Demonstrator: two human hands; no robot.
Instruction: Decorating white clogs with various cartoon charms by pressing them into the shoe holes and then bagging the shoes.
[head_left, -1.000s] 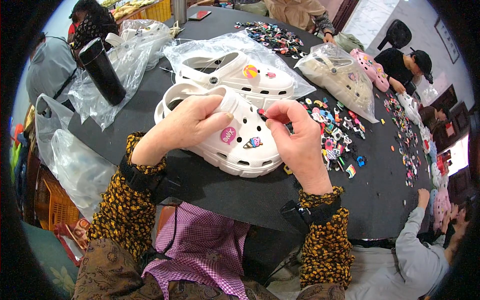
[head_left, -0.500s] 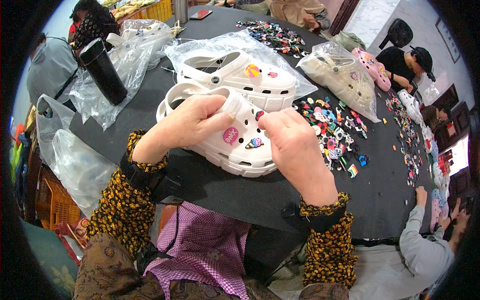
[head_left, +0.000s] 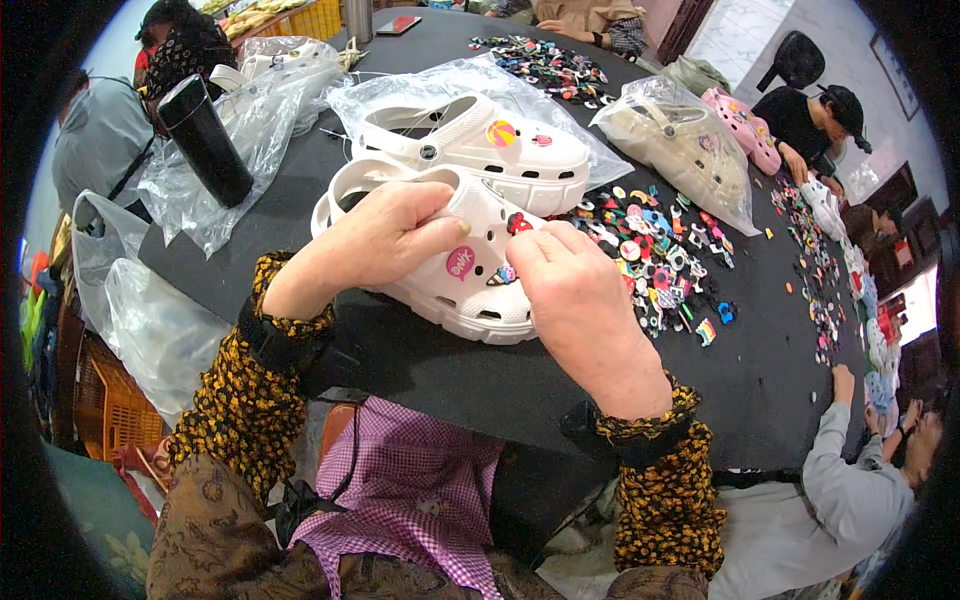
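The left hand grasps a white moulded clog close to the near edge of the black table. The right hand curls beside the clog's small red-and-black charm; we cannot tell its grip. We judge charm-fitting in hand, the next move calling for firm pressure. Loose multicoloured charms lie mid-table; a black-capped co-worker occupies the far-right edge.

From my remote post, I see a white clog with a pink speech-bubble charm and red-and-black charm, a black tabletop, black-and-yellow patterned sleeves and purple-and-white gingham cloth.
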